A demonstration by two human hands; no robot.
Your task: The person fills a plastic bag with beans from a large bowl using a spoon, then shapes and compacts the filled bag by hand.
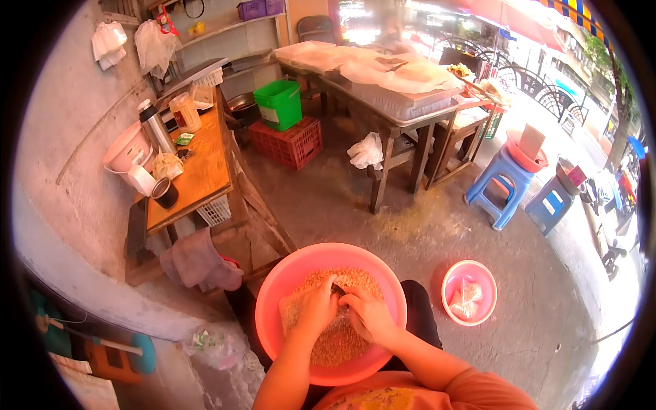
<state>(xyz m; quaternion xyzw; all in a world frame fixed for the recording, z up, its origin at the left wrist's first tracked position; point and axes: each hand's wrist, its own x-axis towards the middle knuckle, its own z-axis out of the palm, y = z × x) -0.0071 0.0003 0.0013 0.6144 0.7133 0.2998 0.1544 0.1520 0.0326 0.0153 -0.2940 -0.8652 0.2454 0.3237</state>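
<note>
A large pink basin [277,273] sits between my knees, with small tan grains or beans [335,348] in it. Over its middle, my left hand [318,305] and my right hand [369,316] meet with curled fingers. They seem closed on a clear plastic bag [292,311] of the same grains, partly hidden under my left hand. Something small and dark [337,290] shows between the fingertips; its kind is unclear. To the right, a smaller pink basin [447,277] on the floor holds filled clear bags [467,299].
On the left, a wooden table [198,174] carries a thermos [156,126], a jar [184,113] and a dark cup [165,193]. Ahead stand a green bucket [279,106] on a red crate [290,142] and a long covered table [383,68]. Blue stools [502,184] stand at right.
</note>
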